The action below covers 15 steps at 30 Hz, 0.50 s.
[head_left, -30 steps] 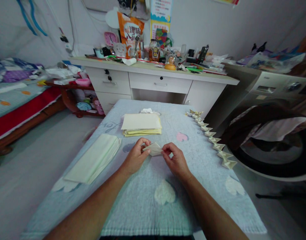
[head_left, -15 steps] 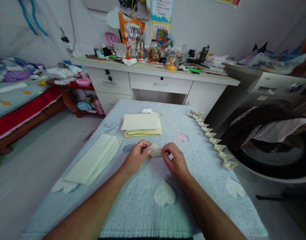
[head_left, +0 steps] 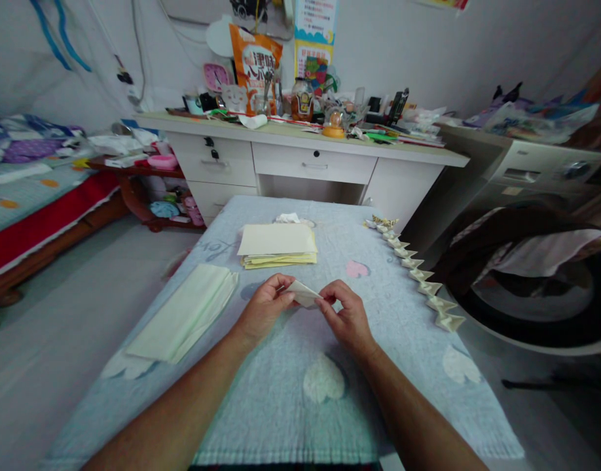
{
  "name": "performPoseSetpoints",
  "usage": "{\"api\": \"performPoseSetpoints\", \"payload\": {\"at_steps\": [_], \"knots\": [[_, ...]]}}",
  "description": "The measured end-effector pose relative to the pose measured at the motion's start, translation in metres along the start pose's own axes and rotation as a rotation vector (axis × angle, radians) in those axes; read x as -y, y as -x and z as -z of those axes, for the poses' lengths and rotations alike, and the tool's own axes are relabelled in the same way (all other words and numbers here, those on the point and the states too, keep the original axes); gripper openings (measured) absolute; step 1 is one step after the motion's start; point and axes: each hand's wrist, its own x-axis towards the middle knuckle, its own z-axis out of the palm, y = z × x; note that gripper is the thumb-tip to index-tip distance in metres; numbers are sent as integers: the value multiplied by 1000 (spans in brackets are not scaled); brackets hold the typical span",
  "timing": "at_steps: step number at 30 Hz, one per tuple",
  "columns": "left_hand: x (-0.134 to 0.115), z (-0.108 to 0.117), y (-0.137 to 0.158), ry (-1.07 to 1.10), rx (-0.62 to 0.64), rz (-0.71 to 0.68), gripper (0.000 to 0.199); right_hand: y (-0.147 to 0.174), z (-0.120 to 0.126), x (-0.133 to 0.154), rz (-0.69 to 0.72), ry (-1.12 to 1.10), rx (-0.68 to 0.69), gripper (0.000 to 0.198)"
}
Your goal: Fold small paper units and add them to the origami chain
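Observation:
A small folded piece of pale paper (head_left: pixel 304 294) is stretched between my two hands above the cloth-covered table (head_left: pixel 281 392). My left hand (head_left: pixel 268 304) pinches its left end between thumb and fingers. At the other end, my right hand (head_left: pixel 344 317) grips the right tip with thumb and forefinger. Just beyond my hands lies a stack of cream and yellow paper sheets (head_left: pixel 277 241). To the left rests a pile of pale green paper (head_left: pixel 187 314). Along the table's right side runs a row of folded paper pieces (head_left: pixel 425 286), pointed in shape.
A white desk (head_left: pixel 315 154) crowded with jars, a pink clock (head_left: pixel 216 77) and an orange bag (head_left: pixel 255 65) stands behind the table. At right is a washing machine (head_left: pixel 521 163), its door open with clothes hanging out. A bed (head_left: pixel 35 203) is at left.
The folded paper has tilted and looks narrower between my hands, its right end dipping slightly. Both hands keep their hold and have barely shifted.

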Motion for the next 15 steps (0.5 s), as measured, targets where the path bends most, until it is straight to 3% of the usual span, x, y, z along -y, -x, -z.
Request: {"api": "performPoseSetpoints", "payload": {"at_steps": [15], "knots": [[-1, 0, 0, -50, -18, 8, 16, 1, 2, 4, -56, -43, 7, 17]]}}
